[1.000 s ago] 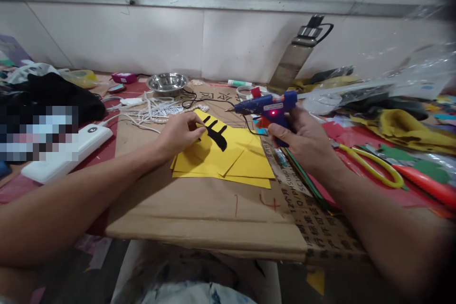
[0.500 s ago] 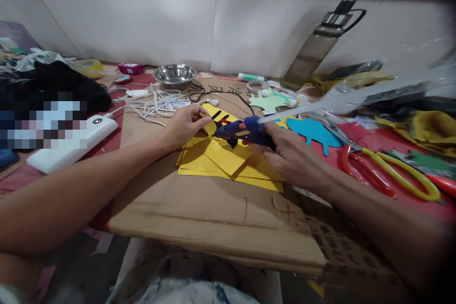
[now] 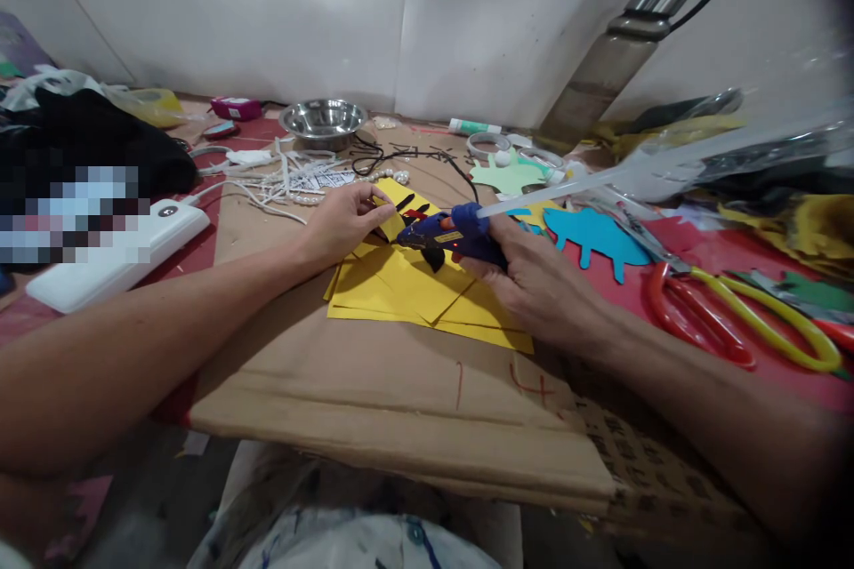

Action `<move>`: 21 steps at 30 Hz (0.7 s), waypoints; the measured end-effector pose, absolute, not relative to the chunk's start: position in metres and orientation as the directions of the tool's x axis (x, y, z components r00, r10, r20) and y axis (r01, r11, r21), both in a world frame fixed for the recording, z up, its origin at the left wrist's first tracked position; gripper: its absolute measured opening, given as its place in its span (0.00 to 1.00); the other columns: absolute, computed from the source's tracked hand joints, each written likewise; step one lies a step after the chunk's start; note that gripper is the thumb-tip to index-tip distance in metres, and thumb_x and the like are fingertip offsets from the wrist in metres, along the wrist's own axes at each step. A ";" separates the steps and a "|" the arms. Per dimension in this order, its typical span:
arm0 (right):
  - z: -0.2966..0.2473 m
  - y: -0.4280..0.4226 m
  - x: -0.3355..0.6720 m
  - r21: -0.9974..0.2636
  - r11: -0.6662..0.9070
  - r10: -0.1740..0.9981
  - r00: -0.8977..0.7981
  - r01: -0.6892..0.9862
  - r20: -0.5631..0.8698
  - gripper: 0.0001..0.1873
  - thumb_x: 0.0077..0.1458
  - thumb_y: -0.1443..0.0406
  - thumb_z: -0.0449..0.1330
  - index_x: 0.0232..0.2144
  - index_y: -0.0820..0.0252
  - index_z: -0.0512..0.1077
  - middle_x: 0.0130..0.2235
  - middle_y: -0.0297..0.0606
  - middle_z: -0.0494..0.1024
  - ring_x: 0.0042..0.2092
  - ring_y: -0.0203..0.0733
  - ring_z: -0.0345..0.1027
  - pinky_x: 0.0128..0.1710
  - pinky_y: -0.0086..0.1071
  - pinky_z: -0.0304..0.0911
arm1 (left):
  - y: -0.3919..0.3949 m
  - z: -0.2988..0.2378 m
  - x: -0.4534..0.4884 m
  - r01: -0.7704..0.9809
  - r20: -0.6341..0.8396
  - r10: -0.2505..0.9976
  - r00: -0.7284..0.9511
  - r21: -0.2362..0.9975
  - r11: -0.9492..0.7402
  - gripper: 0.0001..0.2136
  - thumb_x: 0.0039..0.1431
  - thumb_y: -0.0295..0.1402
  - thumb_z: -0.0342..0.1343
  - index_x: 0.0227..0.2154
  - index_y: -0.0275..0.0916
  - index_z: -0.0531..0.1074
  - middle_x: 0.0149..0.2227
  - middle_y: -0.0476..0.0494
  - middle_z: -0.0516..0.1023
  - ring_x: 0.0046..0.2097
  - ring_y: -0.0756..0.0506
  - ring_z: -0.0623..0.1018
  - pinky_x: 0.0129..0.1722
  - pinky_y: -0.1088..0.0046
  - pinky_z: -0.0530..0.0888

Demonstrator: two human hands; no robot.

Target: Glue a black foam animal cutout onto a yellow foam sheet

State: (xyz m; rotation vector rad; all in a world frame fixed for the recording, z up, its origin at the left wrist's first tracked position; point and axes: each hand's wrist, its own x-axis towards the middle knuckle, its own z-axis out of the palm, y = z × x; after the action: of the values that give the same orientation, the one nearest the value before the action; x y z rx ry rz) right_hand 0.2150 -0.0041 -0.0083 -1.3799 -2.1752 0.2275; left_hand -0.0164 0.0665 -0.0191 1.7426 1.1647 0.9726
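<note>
My right hand grips a blue hot glue gun with a clear glue stick out its back. The nozzle points left, down at a black cut-out shape lying on a stack of yellow paper sheets. My left hand rests on the far left corner of the yellow sheets, its fingers pinched on the folded yellow edge beside the black shape. The sheets lie on a flat piece of brown cardboard.
Red and yellow scissors lie at right, near a blue paper cut-out and a green one. A steel bowl, white cords, a white power bank, black cloth and a tall bottle surround the cardboard.
My right hand has brought the glue gun down from above the table to the black shape on the yellow paper. My left hand has stayed on the sheets.
</note>
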 end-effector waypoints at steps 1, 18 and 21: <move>-0.008 -0.004 0.215 -0.413 0.459 0.876 -0.324 0.787 0.356 0.12 0.56 0.60 0.57 0.44 0.52 0.67 0.34 0.39 0.76 0.30 0.45 0.65 0.29 0.34 0.56 | 0.066 -0.019 -0.016 0.329 0.163 0.947 0.276 0.910 -0.252 0.06 0.57 0.33 0.57 0.31 0.35 0.71 0.27 0.46 0.79 0.29 0.48 0.79 0.29 0.74 0.77; -0.004 -0.007 0.215 -0.309 0.448 0.876 -0.344 0.839 0.337 0.11 0.58 0.60 0.54 0.41 0.57 0.67 0.33 0.42 0.76 0.30 0.45 0.66 0.28 0.34 0.57 | 0.064 -0.017 -0.015 0.290 0.118 0.959 0.257 0.937 -0.193 0.04 0.58 0.31 0.58 0.31 0.35 0.71 0.26 0.47 0.78 0.27 0.50 0.78 0.27 0.76 0.76; -0.001 -0.008 0.216 -0.314 0.442 0.881 -0.341 0.840 0.328 0.11 0.58 0.59 0.54 0.42 0.57 0.67 0.33 0.41 0.76 0.31 0.45 0.67 0.28 0.34 0.58 | 0.063 -0.015 -0.015 0.283 0.119 0.956 0.269 0.939 -0.196 0.05 0.58 0.31 0.58 0.31 0.34 0.72 0.26 0.47 0.78 0.27 0.50 0.78 0.28 0.75 0.76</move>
State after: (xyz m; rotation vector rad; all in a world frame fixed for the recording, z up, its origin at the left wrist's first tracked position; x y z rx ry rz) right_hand 0.2160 -0.0080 -0.0006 -1.4485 -2.2507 0.1230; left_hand -0.0152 0.0634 -0.0153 1.6659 1.1538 0.9685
